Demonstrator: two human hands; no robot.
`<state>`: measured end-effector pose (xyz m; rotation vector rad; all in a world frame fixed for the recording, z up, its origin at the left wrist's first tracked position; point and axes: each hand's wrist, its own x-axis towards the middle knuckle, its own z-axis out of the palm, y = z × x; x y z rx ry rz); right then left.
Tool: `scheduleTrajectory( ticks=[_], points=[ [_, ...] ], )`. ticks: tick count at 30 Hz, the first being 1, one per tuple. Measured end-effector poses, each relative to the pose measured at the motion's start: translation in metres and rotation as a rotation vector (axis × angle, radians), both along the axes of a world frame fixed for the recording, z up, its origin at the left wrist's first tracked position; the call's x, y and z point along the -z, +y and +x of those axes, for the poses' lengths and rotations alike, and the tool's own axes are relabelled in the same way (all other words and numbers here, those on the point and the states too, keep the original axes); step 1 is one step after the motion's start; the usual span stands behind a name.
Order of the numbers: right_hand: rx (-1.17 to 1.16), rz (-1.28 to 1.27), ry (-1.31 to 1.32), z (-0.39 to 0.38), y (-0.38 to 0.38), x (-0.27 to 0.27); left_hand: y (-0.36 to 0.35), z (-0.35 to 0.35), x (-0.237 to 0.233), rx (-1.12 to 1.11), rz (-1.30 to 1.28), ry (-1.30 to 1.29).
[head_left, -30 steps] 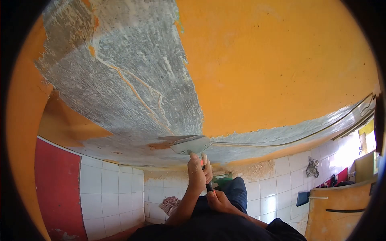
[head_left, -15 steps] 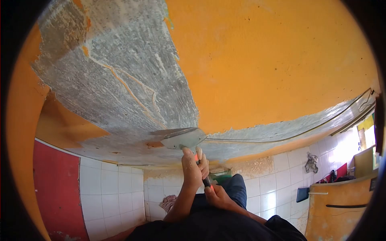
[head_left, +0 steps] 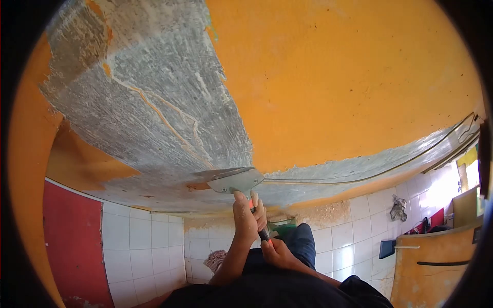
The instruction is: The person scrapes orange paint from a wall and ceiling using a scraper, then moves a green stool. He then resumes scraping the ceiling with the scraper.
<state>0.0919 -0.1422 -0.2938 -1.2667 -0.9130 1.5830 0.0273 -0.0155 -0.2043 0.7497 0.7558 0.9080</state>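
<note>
Both of my hands grip a long-handled scraper (head_left: 237,181) with a wide grey blade and a black and red handle. My left hand (head_left: 247,214) is wrapped round the handle just below the blade. Lower down, near my body, my right hand (head_left: 278,252) closes round the handle's end. The blade's edge lies against the wall, at the lower end of a bare grey patch (head_left: 169,92) with streaky scrape marks. Orange paint (head_left: 349,87) covers the wall right of the patch, its border ragged. A thin pale ridge runs down the grey area towards the blade.
A red panel (head_left: 74,241) stands at the left beside white tiles (head_left: 141,241). A cable (head_left: 354,179) runs along the wall to the right. An orange cabinet (head_left: 436,272) is at the lower right, and a crumpled cloth (head_left: 217,259) lies near my left arm.
The scraper's blade has shifted slightly downward, towards me, along the wall. Both hands keep their hold on the handle.
</note>
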Motion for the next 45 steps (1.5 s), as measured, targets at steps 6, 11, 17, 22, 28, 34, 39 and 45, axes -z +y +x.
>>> scheduleTrajectory(
  ticks=[6, 11, 17, 22, 28, 34, 39, 45],
  points=[
    [-0.008, 0.02, 0.049, -0.002, -0.003, 0.004, 0.0, -0.002, -0.004, -0.016, -0.015, 0.017],
    [-0.01, 0.026, 0.032, -0.002, -0.001, 0.011, 0.002, 0.002, 0.005, -0.035, 0.016, 0.088],
    [-0.004, -0.007, 0.07, -0.006, -0.004, 0.024, 0.001, -0.002, 0.014, -0.039, 0.008, 0.029],
    [-0.043, 0.019, 0.094, -0.002, 0.0, 0.006, 0.002, 0.0, -0.007, -0.032, -0.007, -0.01],
    [-0.044, -0.033, 0.156, -0.003, -0.006, -0.003, -0.002, 0.0, -0.004, -0.025, -0.044, 0.106],
    [-0.057, 0.012, 0.072, -0.007, -0.005, -0.01, -0.002, -0.003, -0.014, -0.029, -0.011, 0.069],
    [-0.035, 0.012, 0.157, -0.005, -0.007, -0.008, 0.001, -0.003, -0.013, 0.007, -0.062, 0.001],
    [-0.039, 0.011, 0.228, -0.009, -0.006, -0.007, -0.001, -0.001, -0.013, -0.009, -0.009, 0.072]
  ],
)
